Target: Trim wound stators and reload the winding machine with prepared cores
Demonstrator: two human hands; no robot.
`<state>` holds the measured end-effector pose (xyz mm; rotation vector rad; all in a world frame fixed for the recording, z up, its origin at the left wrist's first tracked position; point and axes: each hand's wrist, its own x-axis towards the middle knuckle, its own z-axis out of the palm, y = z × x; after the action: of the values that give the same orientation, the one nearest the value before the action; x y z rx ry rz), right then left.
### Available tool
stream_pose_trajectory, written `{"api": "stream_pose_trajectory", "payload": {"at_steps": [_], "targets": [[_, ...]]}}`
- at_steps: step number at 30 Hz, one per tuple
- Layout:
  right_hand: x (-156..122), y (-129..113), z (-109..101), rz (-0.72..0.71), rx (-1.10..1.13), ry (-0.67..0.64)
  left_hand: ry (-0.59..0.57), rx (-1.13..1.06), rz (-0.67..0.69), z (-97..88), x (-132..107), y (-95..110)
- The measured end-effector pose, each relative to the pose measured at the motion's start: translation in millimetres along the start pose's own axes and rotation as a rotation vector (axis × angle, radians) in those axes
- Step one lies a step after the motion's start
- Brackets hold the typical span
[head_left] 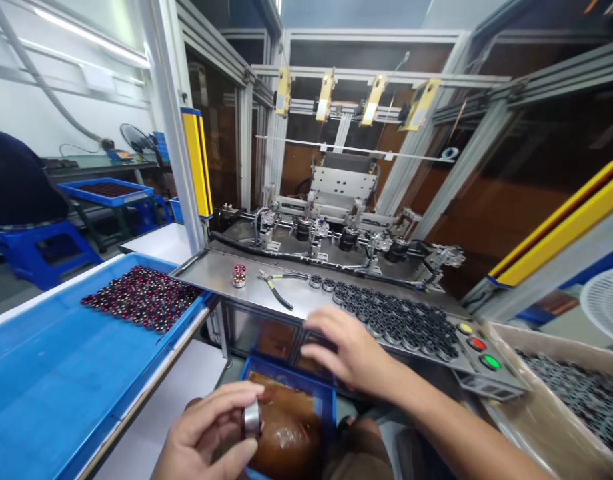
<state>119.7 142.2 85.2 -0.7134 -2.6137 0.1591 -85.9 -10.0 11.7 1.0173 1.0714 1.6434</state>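
Note:
My left hand [206,433] is low in the middle, fingers and thumb pinched on a small round metal part [252,419]. It hovers over a small blue bin [291,383] that holds something brown and shiny. My right hand [349,353] reaches forward with fingers spread and slightly curled, over the front edge of the steel machine shelf [221,267]. It holds nothing I can see. Just beyond its fingers lie several dark ring-shaped parts [396,317] spread across the shelf.
A large blue tray [46,373] on the left holds several reddish wound parts [141,297]. Cutters [276,290] and a small stacked part [239,275] lie on the shelf. Yellow, red and green buttons [477,344] sit at right. A cardboard box [541,413] holds dark parts.

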Motion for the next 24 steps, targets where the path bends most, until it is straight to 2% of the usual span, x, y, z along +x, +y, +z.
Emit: {"api": "stream_pose_trajectory", "payload": {"at_steps": [2,5,7,9,11,16,20,24], "targets": [[39.0,28.6,22.6,0.096,-0.050,0.033,0.083,-0.052,-0.014,-1.9,4.0,-3.7],[85.4,63.4,61.0,0.190,-0.115,-0.018,0.168,-0.082,0.031,0.2,7.4,-3.8],[101.8,75.7,80.3,0.217,-0.154,-0.083,0.227,-0.067,0.049,-0.1,8.1,-1.9],[108.1,80.6,91.1,0.230,-0.191,-0.141,0.264,-0.053,0.055,-4.2,8.8,-0.5],[108.5,81.8,94.2,0.238,-0.221,-0.178,0.268,-0.045,0.063,-11.6,10.0,-0.5],[103.8,79.9,90.8,0.235,-0.226,-0.202,0.167,-0.023,0.055,-28.5,12.4,-4.6],[99.8,79.8,92.5,0.244,-0.144,-0.181,0.155,-0.042,0.032,-26.9,11.7,-5.1],[97.6,87.9,90.1,0.305,0.031,-0.097,0.140,-0.060,-0.009,-17.8,9.9,-1.7]]}}
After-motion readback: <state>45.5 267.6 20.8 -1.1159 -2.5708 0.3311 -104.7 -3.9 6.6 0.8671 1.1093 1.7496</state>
